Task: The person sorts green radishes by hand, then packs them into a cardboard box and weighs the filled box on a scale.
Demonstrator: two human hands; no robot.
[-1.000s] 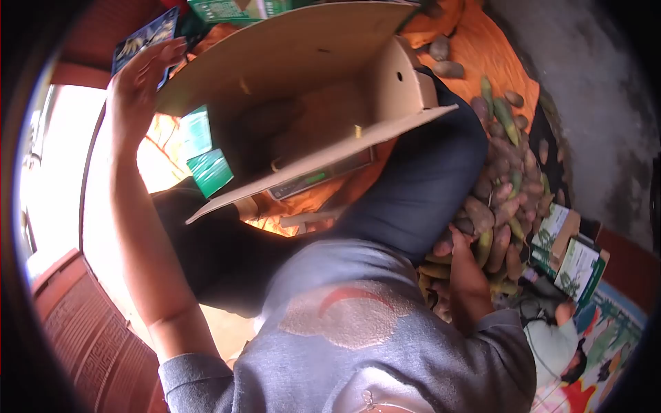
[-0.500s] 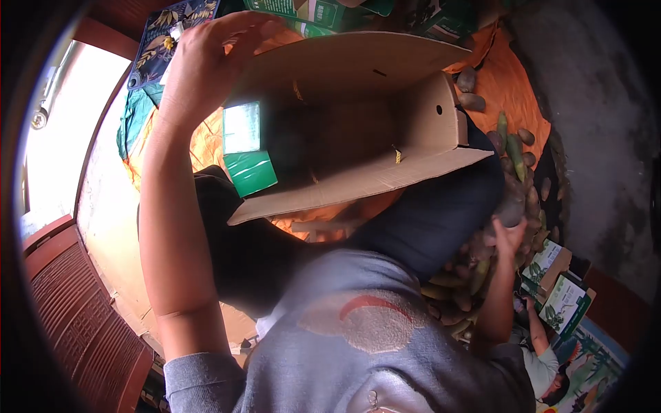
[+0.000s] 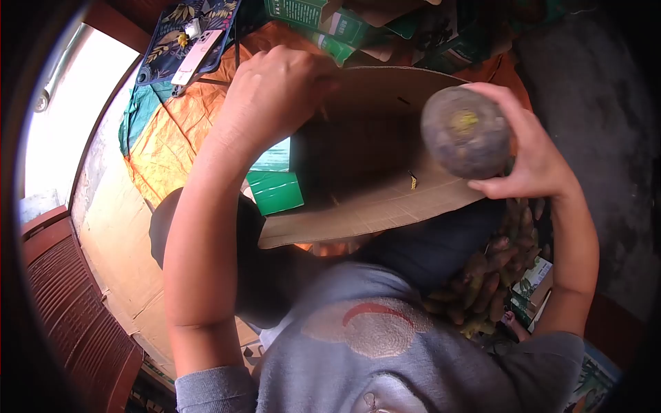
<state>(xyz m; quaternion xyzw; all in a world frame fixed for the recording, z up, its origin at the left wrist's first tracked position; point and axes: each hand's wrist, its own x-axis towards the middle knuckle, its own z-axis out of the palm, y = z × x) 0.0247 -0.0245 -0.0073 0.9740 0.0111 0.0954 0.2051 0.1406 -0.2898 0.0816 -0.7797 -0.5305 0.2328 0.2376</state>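
Observation:
An open cardboard box point(image 3: 372, 213) lies tilted across my lap, its inside dark. My left hand point(image 3: 279, 93) is closed at the box's upper left edge; its fingertips are blurred and partly hidden. At the box's right end, my right hand point(image 3: 527, 148) grips a round, dark squash point(image 3: 465, 131) with a yellowish patch in its middle. The squash is smeared by motion and covers part of the opening. Green printed flaps point(image 3: 275, 193) show at the box's left end, below my left hand.
Many brownish vegetables point(image 3: 485, 275) lie heaped at my right, beside green-and-white cartons point(image 3: 533, 289). A phone point(image 3: 197, 56) rests on a patterned case point(image 3: 162, 48) at upper left. Orange sheeting point(image 3: 175, 148) spreads beneath. Another person's hand point(image 3: 509, 319) shows at lower right.
My right hand has lifted the squash from the heap up to the box's right end. My left hand has shifted right and closed its fingers; the box sits slightly farther right.

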